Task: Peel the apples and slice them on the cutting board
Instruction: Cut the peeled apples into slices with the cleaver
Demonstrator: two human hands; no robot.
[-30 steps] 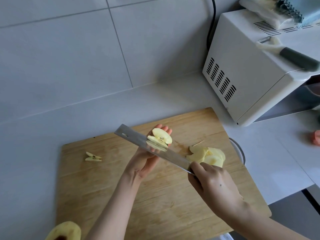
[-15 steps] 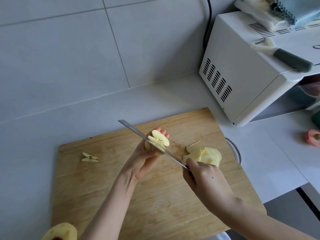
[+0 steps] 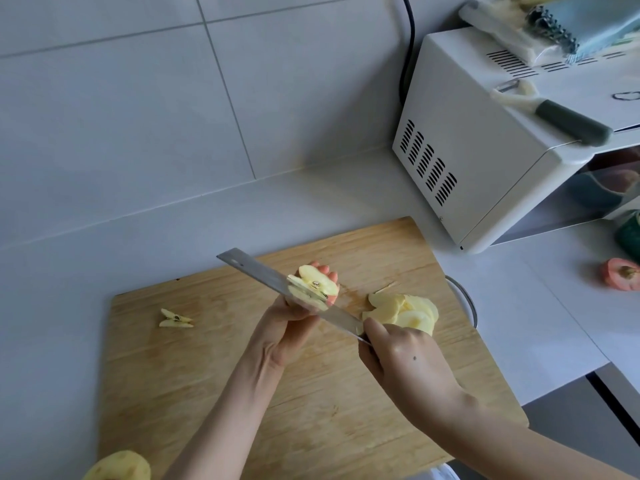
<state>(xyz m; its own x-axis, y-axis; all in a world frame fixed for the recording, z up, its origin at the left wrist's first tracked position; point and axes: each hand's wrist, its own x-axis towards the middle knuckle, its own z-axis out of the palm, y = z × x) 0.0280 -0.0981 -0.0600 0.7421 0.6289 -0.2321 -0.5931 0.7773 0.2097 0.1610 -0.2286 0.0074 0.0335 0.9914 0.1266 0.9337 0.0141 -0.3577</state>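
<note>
My left hand (image 3: 280, 327) gripped a peeled apple piece (image 3: 317, 289) above the cutting board (image 3: 207, 375), likely to cut out its core; my right hand (image 3: 405, 362) held the knife (image 3: 266, 275) against it, slices (image 3: 405, 313) just beyond.

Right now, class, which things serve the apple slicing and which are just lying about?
In use: knife, apple piece in the left hand, cutting board, slices, peeled apple, peeler.
Lying about: microwave, blue cloth, black cable.
</note>
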